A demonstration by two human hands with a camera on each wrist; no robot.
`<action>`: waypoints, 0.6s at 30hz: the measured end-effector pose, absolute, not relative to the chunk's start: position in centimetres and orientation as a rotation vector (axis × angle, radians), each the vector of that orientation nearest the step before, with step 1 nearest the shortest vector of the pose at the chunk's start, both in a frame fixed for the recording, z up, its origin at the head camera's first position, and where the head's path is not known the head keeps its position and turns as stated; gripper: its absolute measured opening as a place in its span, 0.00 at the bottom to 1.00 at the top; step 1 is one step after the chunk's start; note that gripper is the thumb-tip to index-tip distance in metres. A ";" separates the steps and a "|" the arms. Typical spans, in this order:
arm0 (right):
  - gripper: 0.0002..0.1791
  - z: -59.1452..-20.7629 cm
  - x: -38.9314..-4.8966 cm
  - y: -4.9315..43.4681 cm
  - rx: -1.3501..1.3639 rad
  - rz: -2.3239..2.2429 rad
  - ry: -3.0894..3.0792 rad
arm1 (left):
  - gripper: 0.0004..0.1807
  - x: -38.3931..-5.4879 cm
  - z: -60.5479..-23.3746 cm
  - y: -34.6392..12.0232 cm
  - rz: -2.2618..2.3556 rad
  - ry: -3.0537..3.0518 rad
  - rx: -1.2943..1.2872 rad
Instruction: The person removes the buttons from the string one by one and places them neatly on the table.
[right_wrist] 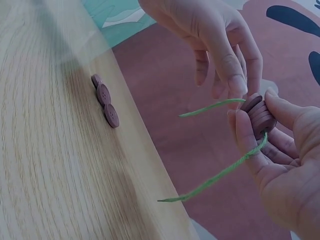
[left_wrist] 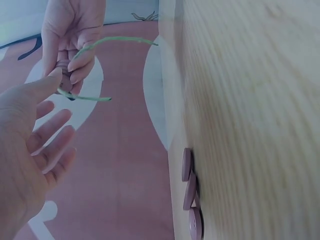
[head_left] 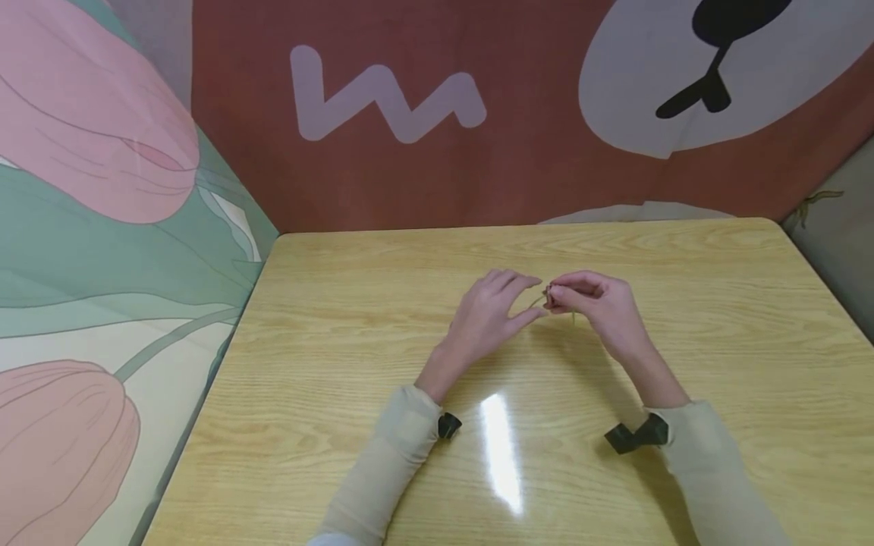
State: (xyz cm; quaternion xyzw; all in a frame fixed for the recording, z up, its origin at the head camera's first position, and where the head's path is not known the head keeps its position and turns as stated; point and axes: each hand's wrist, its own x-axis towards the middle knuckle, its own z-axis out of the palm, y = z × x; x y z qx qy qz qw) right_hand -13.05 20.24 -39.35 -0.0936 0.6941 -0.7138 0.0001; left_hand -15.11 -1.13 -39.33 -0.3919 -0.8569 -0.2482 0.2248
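Note:
Several brown-purple buttons [right_wrist: 262,119], stacked face to face, are pinched between the thumb and fingers of my right hand [head_left: 608,307]. A green string [right_wrist: 225,173] runs through the stack, with a free length out of each end. One end hangs below the right hand; the shorter one [left_wrist: 90,98] comes out on the left hand's side. My left hand [head_left: 483,315] is at the stack's left side, its thumb at the buttons and its other fingers spread apart. Both hands are above the table. Fingers partly cover the stack.
Three loose buttons [right_wrist: 103,95] of the same colour lie in a row on the wood-grain table [head_left: 307,394]; the head view does not show them. A printed cloth [head_left: 410,174] hangs behind the table's far edge, and another [head_left: 136,265] along the left.

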 end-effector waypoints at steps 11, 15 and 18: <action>0.13 -38.7 -12.9 20.1 -0.277 -2.256 2.169 | 0.17 -15.0 -39.3 -0.3 -0.811 -2.341 -1.081; 0.13 -38.6 -12.8 20.1 -0.278 -2.245 2.183 | 0.17 -15.0 -39.3 -0.2 -0.835 -2.319 -1.079; 0.13 -38.6 -12.8 20.2 -0.279 -2.240 2.191 | 0.17 -15.0 -39.3 -0.1 -0.844 -2.308 -1.076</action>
